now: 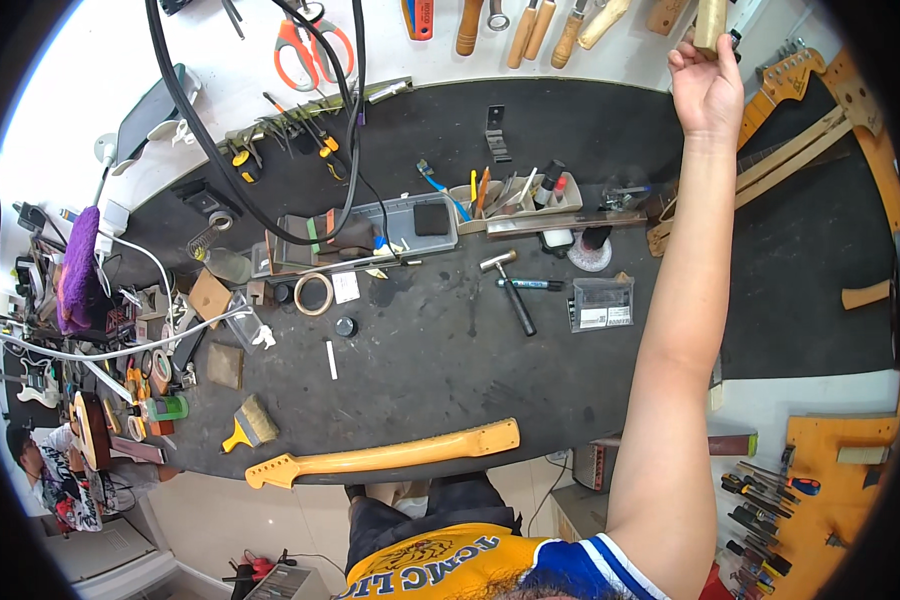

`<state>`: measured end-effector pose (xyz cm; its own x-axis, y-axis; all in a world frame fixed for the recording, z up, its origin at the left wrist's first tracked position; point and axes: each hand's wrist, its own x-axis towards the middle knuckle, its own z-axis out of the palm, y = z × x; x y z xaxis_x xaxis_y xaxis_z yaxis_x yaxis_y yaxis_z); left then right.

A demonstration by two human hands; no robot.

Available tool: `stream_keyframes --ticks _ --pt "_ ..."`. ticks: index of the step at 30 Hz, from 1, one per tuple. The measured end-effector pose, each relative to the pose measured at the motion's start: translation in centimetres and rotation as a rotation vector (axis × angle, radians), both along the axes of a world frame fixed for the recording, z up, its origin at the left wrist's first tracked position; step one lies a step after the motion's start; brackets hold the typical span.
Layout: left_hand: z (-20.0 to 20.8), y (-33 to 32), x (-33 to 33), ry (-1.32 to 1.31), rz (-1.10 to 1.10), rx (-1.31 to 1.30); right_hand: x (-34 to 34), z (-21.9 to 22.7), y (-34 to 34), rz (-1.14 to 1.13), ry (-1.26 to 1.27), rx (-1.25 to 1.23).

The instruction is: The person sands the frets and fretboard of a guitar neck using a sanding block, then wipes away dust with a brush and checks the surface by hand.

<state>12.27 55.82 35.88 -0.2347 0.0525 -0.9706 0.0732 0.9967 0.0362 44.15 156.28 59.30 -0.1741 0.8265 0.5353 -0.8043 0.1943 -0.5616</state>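
My right arm stretches far up to the wall at the top right. There my right hand (708, 92) is closed with its fingertips round a pale wooden piece (710, 28), block-like or a handle; its upper end is cut off by the picture's edge. My left hand is out of view. A guitar neck (390, 455) lies at the bench's near edge, in front of my body, its headstock to the left. Near it lies a wide brush (250, 424) with a yellow handle. A hammer (511, 292) rests mid-bench beside a dark marker (543, 285).
Wooden-handled tools (526, 35) and orange-handled scissors (305, 55) hang on the far wall. More guitar necks (770, 95) stand at the right. A black cable (195, 125) hangs over the bench's left half. Tool clutter fills the left end, where another person (60, 475) sits beyond.
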Motion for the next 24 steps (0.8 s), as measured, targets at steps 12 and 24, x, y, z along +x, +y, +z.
stream_keyframes --ticks 12,24 --pt "0.5 0.2 -2.0 -0.037 -0.042 -0.039 -0.9 -0.7 -7.1 -0.210 -0.040 0.074" --pt "-10.6 -8.4 -3.8 -0.490 -0.342 -0.048 -3.8 -13.4 -35.6 -0.037 -0.379 0.005"
